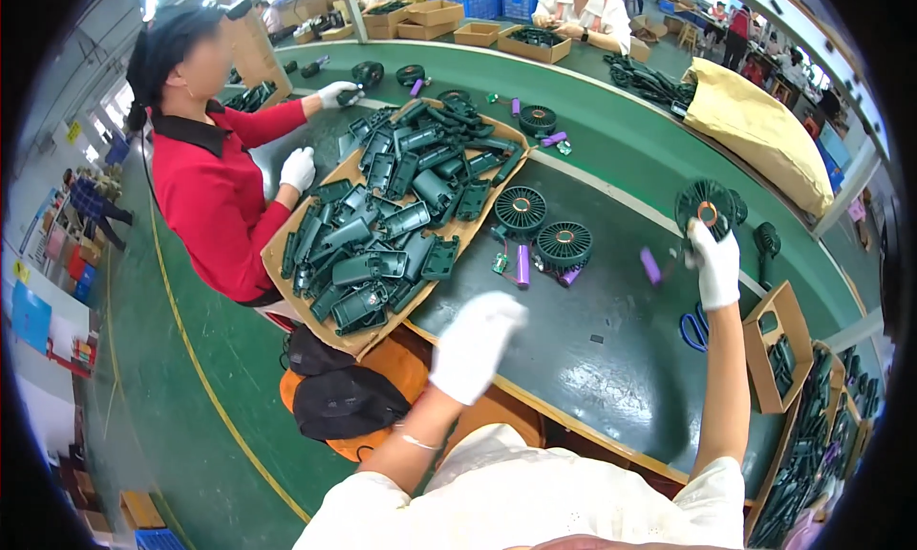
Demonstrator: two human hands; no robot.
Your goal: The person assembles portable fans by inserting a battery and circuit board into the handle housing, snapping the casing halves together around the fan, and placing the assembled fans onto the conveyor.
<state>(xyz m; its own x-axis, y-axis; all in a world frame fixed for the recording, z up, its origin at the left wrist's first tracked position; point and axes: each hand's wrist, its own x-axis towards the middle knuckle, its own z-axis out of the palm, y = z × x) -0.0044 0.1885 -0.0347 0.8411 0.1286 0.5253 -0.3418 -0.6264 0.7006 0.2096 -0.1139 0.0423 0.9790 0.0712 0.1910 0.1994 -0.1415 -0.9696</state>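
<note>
My white-gloved right hand (pixel 714 263) grips a round dark green fan head (pixel 705 209) by its lower edge. A purple cylindrical battery (pixel 650 265), smeared by motion, hangs beside that hand. My left hand (pixel 476 345), also gloved, is over the table's near edge, right of a big carton. Blur hides its fingers. Beyond it two fan heads (pixel 564 243) lie face up, with a purple battery (pixel 522 264) and a small green circuit board (pixel 500 261) by them. The open carton (pixel 390 338) is heaped with dark green plastic shell halves (pixel 366 268).
Blue-handled scissors (pixel 694 329) lie below my right hand, near a small carton (pixel 764 335) of dark parts. A co-worker in red (pixel 215 192) stands left. The green conveyor (pixel 611 153) carries fans and a yellow sack (pixel 755 134). A black bag (pixel 349 397) rests on an orange stool.
</note>
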